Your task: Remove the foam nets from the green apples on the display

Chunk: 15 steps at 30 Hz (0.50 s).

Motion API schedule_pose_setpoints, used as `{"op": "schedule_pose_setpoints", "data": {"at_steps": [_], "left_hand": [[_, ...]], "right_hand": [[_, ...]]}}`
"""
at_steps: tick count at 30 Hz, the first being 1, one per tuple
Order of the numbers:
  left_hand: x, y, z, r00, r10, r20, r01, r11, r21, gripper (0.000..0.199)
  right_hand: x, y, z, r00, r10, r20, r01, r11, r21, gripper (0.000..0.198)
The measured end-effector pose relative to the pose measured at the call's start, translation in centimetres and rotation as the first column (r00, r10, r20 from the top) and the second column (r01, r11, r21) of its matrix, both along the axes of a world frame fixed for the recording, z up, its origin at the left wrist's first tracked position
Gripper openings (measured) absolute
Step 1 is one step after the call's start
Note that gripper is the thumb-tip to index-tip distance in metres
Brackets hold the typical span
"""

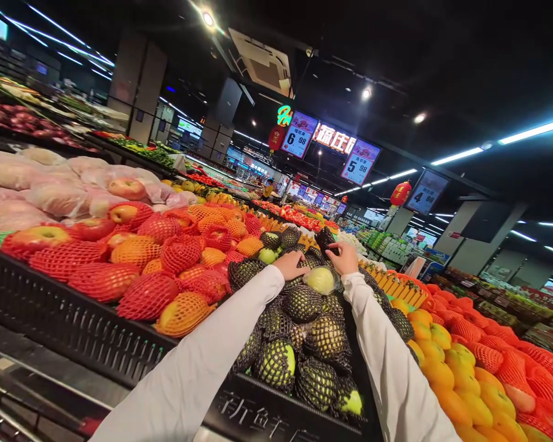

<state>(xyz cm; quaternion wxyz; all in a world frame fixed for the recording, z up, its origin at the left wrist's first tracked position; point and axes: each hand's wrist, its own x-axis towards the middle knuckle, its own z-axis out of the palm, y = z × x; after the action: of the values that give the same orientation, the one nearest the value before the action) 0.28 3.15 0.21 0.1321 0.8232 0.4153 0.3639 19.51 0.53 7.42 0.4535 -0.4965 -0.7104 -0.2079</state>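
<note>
Red- and orange-netted fruit [180, 253] crowds a black basket [74, 313] on the left; bare orange fruit [458, 371] lies to the right. Between them, a black crate [304, 412] holds black-netted fruit [304, 302]. Farther in, one clear-wrapped pale fruit [321, 280] sits between left hand [291, 265] and right hand [344, 258] — fingers curled, though whether either grips I can't tell.

this is a supermarket, in its fruit and vegetable section. price signs [298, 135] hang from a dark ceiling [396, 49], with a red lantern [400, 194] and strip lights [456, 156]. apples in red nets [147, 296] sit behind a black crate wall [64, 316]; green fruit in black nets [303, 303] and orange-yellow fruit [454, 405] lie heaped to the right.
</note>
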Motion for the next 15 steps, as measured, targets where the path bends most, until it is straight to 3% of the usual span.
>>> {"op": "schedule_pose_setpoints", "data": {"at_steps": [2, 4, 7, 11, 15], "left_hand": [[0.2, -0.5, 0.4, 0.999, 0.025, 0.044, -0.027, 0.998, 0.062, 0.039], [0.3, -1.0, 0.8, 0.994, 0.022, 0.103, -0.038, 0.987, 0.159, 0.041], [0.6, -2.0, 1.5, 0.988, -0.049, 0.147, 0.003, 0.954, 0.301, 0.053], [0.8, -3.3, 2.2, 0.97, -0.14, 0.197, 0.057, 0.925, 0.377, 0.073], [0.8, -4.2, 2.4, 0.954, -0.171, 0.248, 0.066, 0.922, 0.38, 0.064]], "right_hand": [[0.1, -2.2, -0.8, 0.999, 0.019, -0.036, -0.016, 0.995, 0.094, 0.02], [0.1, -4.2, -2.3, 0.997, 0.046, -0.068, -0.026, 0.962, 0.272, 0.029], [0.1, -6.0, -4.6, 0.993, 0.056, 0.103, -0.095, 0.899, 0.428, 0.03], [0.3, -6.7, -5.9, 0.967, 0.018, 0.254, -0.133, 0.887, 0.442, 0.032], [0.5, -6.7, -5.9, 0.959, -0.008, 0.284, -0.085, 0.946, 0.313, 0.039]]}}
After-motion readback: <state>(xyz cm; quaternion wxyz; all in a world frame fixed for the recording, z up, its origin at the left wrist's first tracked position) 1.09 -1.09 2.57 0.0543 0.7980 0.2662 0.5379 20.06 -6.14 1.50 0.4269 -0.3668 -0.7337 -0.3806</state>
